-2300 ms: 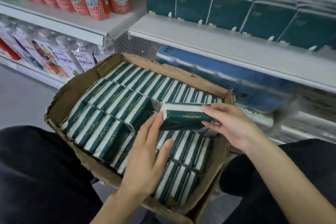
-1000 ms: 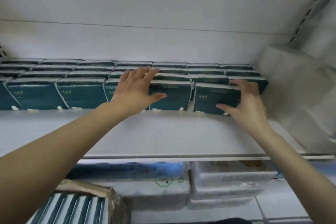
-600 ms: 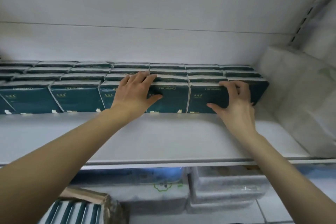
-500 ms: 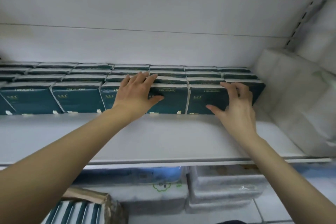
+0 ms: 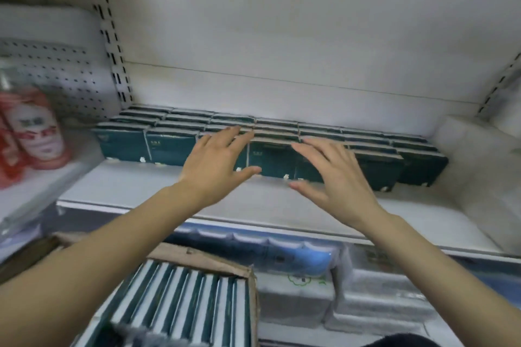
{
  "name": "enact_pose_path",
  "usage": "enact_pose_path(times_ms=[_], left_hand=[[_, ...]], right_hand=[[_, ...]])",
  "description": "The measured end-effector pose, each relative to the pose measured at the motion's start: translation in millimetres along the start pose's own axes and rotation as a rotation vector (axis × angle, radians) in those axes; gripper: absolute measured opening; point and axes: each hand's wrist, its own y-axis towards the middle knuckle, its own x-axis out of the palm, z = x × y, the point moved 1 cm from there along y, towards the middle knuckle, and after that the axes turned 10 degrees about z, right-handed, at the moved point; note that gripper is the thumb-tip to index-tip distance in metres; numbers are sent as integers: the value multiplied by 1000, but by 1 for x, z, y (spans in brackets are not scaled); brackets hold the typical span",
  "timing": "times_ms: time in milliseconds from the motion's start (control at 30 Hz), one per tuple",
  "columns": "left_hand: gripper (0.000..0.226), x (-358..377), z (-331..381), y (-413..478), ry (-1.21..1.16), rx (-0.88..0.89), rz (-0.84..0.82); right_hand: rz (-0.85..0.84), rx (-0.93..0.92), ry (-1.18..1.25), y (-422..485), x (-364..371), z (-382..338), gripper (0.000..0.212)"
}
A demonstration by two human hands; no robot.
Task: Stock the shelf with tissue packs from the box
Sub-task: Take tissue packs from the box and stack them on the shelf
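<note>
our left hand (image 5: 217,166) and right hand (image 5: 335,181) are both spread wide with the fingers straight. they hold nothing and sit side by side, a little apart, in front of the near row of dark teal tissue packs (image 5: 169,149). the left fingertips overlap the top edge of that row. through the blur we cannot tell whether either hand touches a pack. the tissue packs stand upright in several rows, near to far, on the white shelf (image 5: 135,188), set back from its near edge. the cardboard box (image 5: 203,259) sits lower down at near left, with boxed packs (image 5: 183,304) on edge inside it. red bottles (image 5: 33,132) stand on the next shelf to the left, and white wrapped bundles (image 5: 479,155) at the right end.
</note>
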Motion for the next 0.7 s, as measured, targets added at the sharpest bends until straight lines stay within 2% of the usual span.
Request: enact_pose_path(times_ms=[233, 467, 633, 700], left_hand=[[68, -67, -87, -99, 89, -64, 1], [71, -86, -164, -243, 52, -320, -58], [79, -79, -189, -350, 149, -479, -126], [78, -78, -196, -381, 188, -543, -111]], right_hand=[[-133, -145, 155, 19, 43, -126, 72], [-407, -425, 275, -19, 93, -248, 72], [-748, -367, 410, -66, 126, -312, 71], [-832, -367, 421, -82, 138, -329, 72]])
